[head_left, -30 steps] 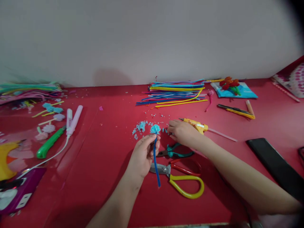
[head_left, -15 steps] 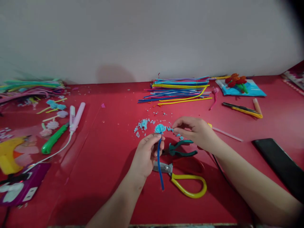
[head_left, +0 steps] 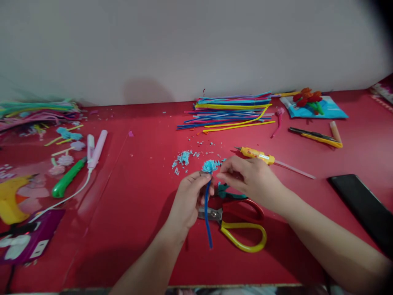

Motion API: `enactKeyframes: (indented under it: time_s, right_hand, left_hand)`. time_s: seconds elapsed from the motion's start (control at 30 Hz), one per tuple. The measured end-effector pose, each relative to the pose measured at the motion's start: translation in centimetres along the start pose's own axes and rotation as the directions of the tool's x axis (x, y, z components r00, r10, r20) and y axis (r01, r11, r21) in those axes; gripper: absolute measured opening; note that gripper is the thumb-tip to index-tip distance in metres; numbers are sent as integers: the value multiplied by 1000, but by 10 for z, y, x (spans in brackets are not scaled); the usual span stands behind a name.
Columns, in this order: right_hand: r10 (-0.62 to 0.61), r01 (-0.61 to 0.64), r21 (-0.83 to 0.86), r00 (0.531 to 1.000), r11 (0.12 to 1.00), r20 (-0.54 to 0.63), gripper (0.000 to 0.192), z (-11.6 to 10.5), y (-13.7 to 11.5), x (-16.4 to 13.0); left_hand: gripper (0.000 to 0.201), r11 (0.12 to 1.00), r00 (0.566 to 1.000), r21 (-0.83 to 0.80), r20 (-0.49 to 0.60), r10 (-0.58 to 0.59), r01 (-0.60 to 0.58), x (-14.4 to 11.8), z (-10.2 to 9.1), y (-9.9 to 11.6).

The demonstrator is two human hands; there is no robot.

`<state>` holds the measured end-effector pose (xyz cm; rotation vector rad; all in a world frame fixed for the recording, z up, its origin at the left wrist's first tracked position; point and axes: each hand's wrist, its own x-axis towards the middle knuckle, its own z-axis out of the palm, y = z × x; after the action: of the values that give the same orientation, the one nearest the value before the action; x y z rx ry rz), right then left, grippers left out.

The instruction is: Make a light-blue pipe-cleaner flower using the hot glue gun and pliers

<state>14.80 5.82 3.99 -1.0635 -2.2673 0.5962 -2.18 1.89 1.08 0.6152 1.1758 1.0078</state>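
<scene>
My left hand [head_left: 188,199] pinches a dark blue pipe-cleaner stem [head_left: 208,217] just under its fluffy light blue flower head [head_left: 210,166]. The stem hangs down past my palm. My right hand [head_left: 250,178] has its fingertips pinched together right beside the flower head, touching its right side; whether a small piece is between them I cannot tell. Under both hands lie yellow-and-red-handled scissors [head_left: 242,231] and teal-handled pliers [head_left: 225,191], partly covered by my right hand. Light blue fluff scraps [head_left: 183,157] are scattered just beyond the flower.
A yellow glue gun [head_left: 258,155] lies behind my right hand. A pile of coloured pipe cleaners [head_left: 230,110] sits by the wall. A black phone [head_left: 362,207] lies at right, a yellow utility knife [head_left: 316,136] at far right. Green-handled tool [head_left: 66,182], pink straightener [head_left: 96,149] and small flowers at left.
My right hand left the scraps near the glue gun and came in to the flower head. The left hand kept holding the stem, shifted slightly right.
</scene>
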Motion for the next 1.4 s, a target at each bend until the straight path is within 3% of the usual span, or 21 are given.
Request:
enactKeyframes:
  time_s: [0.1, 0.2, 0.27, 1.03, 1.4]
  right_hand:
    - [-184, 174, -117, 980, 978, -73, 19, 4, 3, 0]
    - [-384, 352, -228, 916, 908, -114, 19, 7, 5, 0]
    - [-435, 400, -243, 894, 884, -111, 17, 8, 7, 0]
    - [-404, 382, -181, 909, 906, -106, 10, 11, 12, -3]
    - [-464, 434, -228, 880, 872, -98, 3, 7, 7, -1]
  left_hand:
    - [20, 1000, 1000, -14, 19, -19, 20, -1, 1, 1]
    - [20, 999, 999, -36, 24, -39, 40, -3, 2, 3]
    - [21, 999, 999, -37, 17, -34, 35, -5, 2, 4]
    - [18, 999, 999, 23, 30, -35, 34, -7, 2, 4]
    - [20, 999, 999, 2, 6, -33, 33, -9, 5, 8]
